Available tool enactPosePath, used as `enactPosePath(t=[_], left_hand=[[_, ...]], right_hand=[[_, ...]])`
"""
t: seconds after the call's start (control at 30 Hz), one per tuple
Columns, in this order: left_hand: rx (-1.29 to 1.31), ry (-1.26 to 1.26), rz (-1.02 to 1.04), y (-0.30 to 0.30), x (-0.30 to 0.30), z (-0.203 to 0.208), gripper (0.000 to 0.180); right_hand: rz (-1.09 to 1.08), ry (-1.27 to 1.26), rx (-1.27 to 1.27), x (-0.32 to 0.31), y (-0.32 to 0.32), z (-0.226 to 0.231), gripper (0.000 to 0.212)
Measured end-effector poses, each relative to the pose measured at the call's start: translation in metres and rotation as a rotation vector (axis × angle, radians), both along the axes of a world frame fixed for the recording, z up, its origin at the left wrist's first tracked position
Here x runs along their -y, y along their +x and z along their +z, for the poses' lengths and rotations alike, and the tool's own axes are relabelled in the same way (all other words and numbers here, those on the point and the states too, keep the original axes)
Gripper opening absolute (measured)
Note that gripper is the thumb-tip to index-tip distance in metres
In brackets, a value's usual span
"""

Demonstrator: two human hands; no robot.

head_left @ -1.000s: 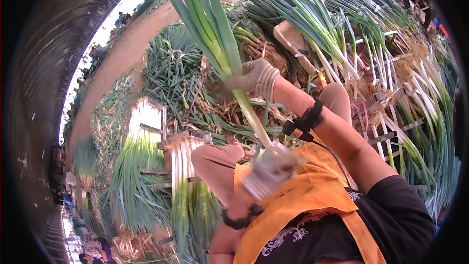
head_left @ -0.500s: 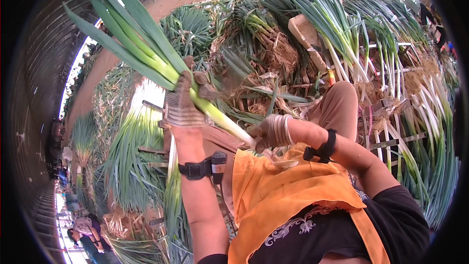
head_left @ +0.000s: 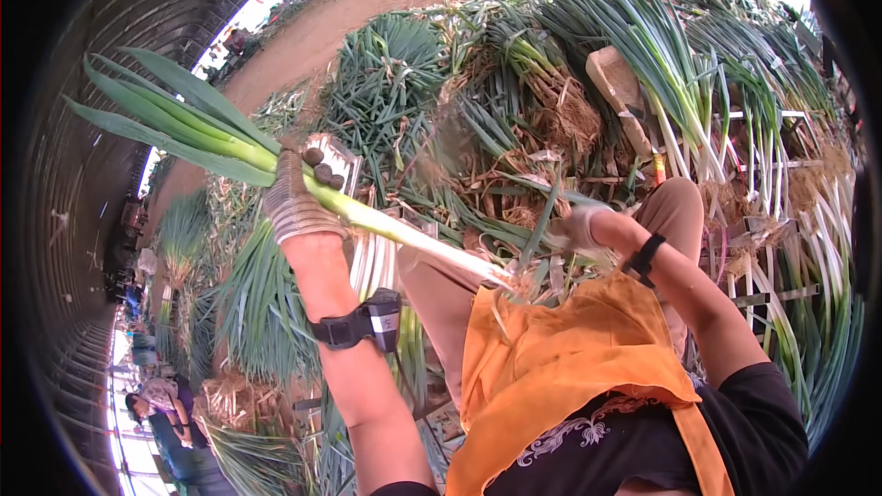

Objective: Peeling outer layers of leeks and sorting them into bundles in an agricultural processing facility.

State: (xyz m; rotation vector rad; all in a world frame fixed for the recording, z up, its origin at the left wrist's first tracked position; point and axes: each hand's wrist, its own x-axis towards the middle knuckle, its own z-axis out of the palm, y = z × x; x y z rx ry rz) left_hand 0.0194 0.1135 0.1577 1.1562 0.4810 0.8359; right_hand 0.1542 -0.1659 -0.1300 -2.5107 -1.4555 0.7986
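Note:
A long green onion slants across in front of me, its green leaves at the upper left and its pale root end by my orange apron. My left hand, in a striped dirty glove, is closed round the stalk just below where the leaves fan out. Past the root end, over my knee, my gloved right hand is apart from the stalk. Motion smears its fingers, so their grip cannot be made out. A green leaf strip shows just left of it, and loose peelings lie at my lap.
Heaps of green onions lie ahead. A bundle with brown roots sits beside a tan block. More onions rest on metal racks at the right, and a bunch lies at the left. Another person is at the lower left.
My left hand has moved left and lower with the onion, which now lies flatter. My right hand has left the root end and moved right and up.

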Motion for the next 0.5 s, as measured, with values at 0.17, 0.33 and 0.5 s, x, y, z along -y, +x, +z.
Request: enactPosePath(t=[0.17, 0.33, 0.5], left_hand=[[0.086, -0.053, 0.012, 0.012, 0.046, -0.024, 0.013], [0.454, -0.252, -0.610, -0.005, 0.065, -0.053, 0.049], [0.396, -0.320, -0.838, 0.002, 0.063, -0.094, 0.049]], right_hand=[[-0.035, 1.204, -0.297, -0.075, -0.072, 0.132, 0.064], [-0.194, 0.835, -0.907, -0.065, -0.091, 0.166, 0.054], [-0.223, 0.779, -1.000, -0.052, -0.102, 0.144, 0.033]])
